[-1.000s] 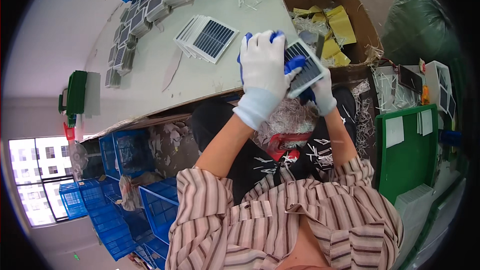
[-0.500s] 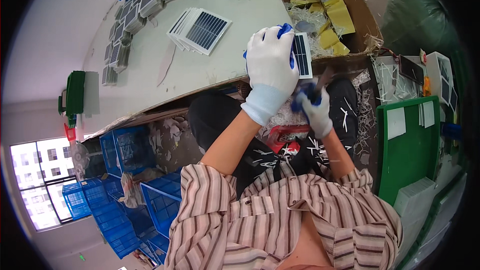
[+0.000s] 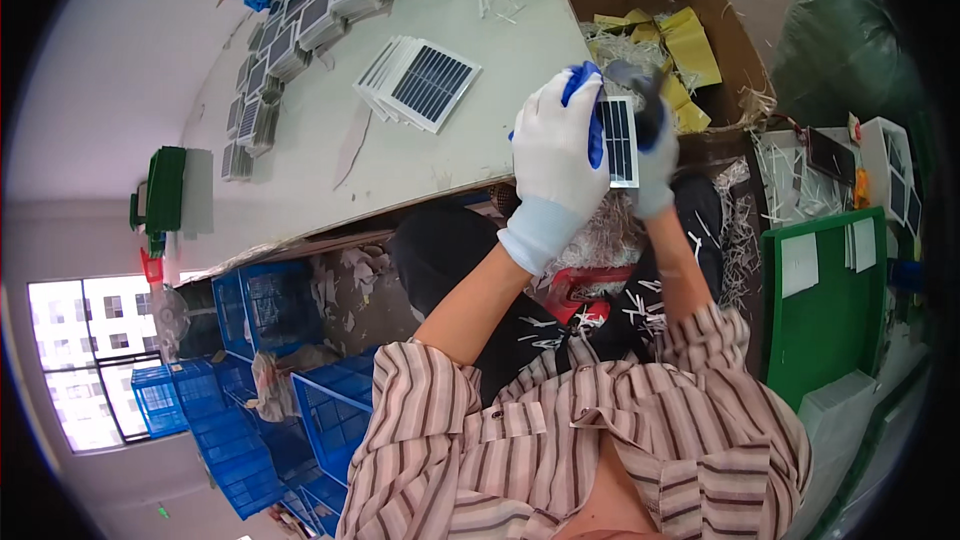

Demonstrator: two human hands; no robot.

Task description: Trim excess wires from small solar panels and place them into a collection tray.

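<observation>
My left hand (image 3: 562, 145), in a white glove with blue coating, grips a small solar panel (image 3: 621, 143) with a white border at the table's edge. The panel stands out past the fingers on the right side. Just right of it is my right hand (image 3: 656, 168), gloved and blurred by motion. It is closed around a dark, blade-like tool (image 3: 652, 90) that points away from me; its exact kind is smeared. On the table (image 3: 480, 135), a fanned pile of solar panels (image 3: 435, 88) lies left of my hands. Stacks of similar panels (image 3: 320, 22) line the far left.
A cardboard box (image 3: 735, 45) with white shreds and yellow pieces stands beyond my right hand. White strips lie on my lap above a red container (image 3: 572, 292). At right is a green tray (image 3: 825, 310); blue crates (image 3: 335, 410) stand lower left. A green bag (image 3: 845, 45) sits far right.
My right hand has moved up and away from me with the tool, from below the panel to beside its right edge. The left hand still holds the panel. The whole view has shifted slightly.
</observation>
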